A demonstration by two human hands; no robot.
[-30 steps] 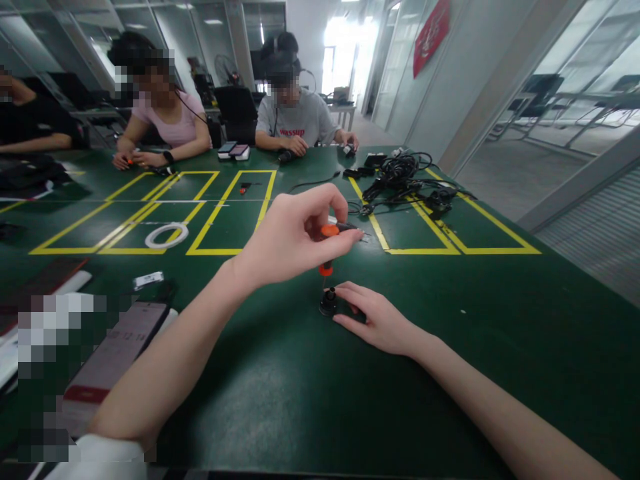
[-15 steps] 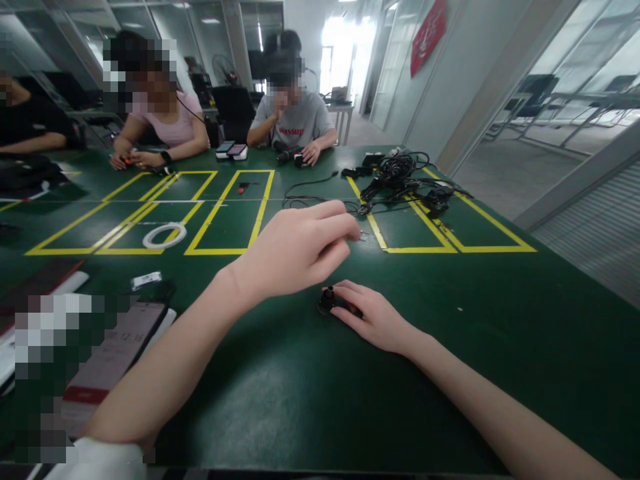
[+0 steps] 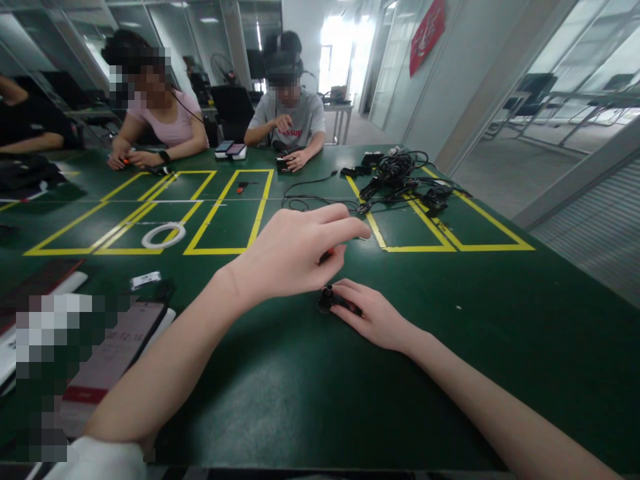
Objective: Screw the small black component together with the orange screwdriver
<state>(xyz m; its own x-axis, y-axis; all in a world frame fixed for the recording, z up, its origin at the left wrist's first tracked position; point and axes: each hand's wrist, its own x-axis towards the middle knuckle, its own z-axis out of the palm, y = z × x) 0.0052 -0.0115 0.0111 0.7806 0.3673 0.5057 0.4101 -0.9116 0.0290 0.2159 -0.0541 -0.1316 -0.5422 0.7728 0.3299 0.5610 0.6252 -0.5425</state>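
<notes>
My left hand (image 3: 305, 250) hovers above the table, its fingers bent and the index finger stretched forward. A small orange-and-black piece (image 3: 326, 256) shows in the gap between its thumb and fingers, mostly hidden by the hand. Lower and to the right, my right hand (image 3: 367, 310) rests on the green table (image 3: 280, 400). Its thumb and fingers close around a black part (image 3: 327, 301) with a rounded end and a short upright stub; the rest of that part is covered by the fingers. The left hand is just above and behind the stub.
A white ring (image 3: 164, 235) lies among yellow tape outlines at left. Tangled black cables (image 3: 397, 173) are heaped at back right. Phones (image 3: 117, 347) and a small white packet (image 3: 145, 280) lie near left. Co-workers sit across the table, one handling a small device (image 3: 283, 163).
My left index finger has straightened forward and the orange-and-black piece has come into sight. My right hand stays nearly still. The co-worker opposite has lowered a hand from the face.
</notes>
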